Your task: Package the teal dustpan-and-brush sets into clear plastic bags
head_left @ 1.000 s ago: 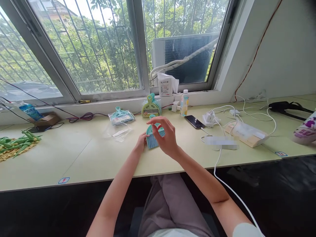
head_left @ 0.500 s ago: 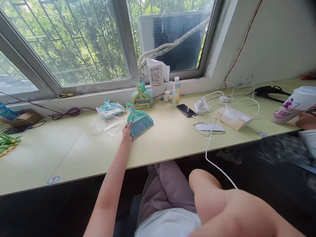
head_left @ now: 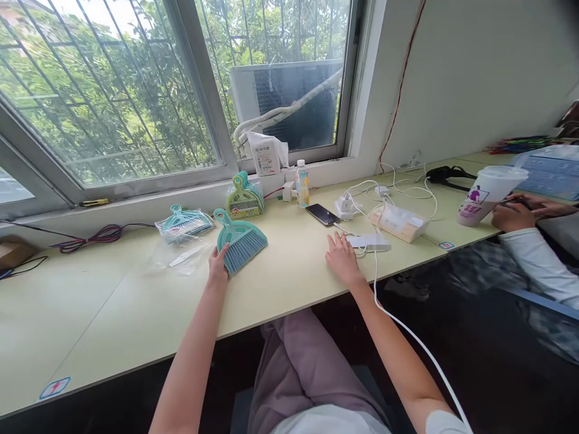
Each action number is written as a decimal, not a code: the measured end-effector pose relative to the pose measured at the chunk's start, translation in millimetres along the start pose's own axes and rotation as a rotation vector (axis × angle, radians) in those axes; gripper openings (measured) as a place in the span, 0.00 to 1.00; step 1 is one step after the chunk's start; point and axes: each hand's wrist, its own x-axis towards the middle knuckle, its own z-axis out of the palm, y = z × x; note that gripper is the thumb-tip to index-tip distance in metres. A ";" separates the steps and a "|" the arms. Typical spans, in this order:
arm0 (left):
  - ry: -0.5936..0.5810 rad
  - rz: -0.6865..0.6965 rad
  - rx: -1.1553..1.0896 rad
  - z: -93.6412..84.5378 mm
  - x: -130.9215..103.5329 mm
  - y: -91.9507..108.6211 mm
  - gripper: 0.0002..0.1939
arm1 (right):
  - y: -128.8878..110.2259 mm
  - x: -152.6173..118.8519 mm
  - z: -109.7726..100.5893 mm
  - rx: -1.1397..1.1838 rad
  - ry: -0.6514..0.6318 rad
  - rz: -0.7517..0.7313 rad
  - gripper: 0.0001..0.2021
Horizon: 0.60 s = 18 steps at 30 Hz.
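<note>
A teal dustpan with a small brush (head_left: 243, 241) clipped into it stands tilted on the table. My left hand (head_left: 218, 265) grips its left lower corner, thumb over the front. My right hand (head_left: 342, 258) lies on the table, fingers spread and nothing in it. Its fingertips are close to a white charging cable (head_left: 360, 251) and a pale flat strip (head_left: 371, 242). Left of the dustpan lies another teal set in clear wrapping (head_left: 184, 223), with a crumpled plastic bag (head_left: 181, 256) in front. Behind stands a stack of green dustpan sets (head_left: 244, 196).
A phone (head_left: 322, 214), a drink bottle (head_left: 302, 184), a white plug adapter (head_left: 346, 207) and a tissue pack (head_left: 398, 222) sit right of centre. Farther right are a large cup (head_left: 487, 196) and another person's hands (head_left: 515, 216). A cable hangs over the table edge.
My right hand has come up from beside my body onto the table. My left hand still holds the dustpan set. The view has turned to the right.
</note>
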 end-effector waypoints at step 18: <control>-0.078 -0.116 0.062 1.6 1.1 -6.1 0.11 | 27.3 -10.8 -1.7 -0.125 0.022 -0.112 0.19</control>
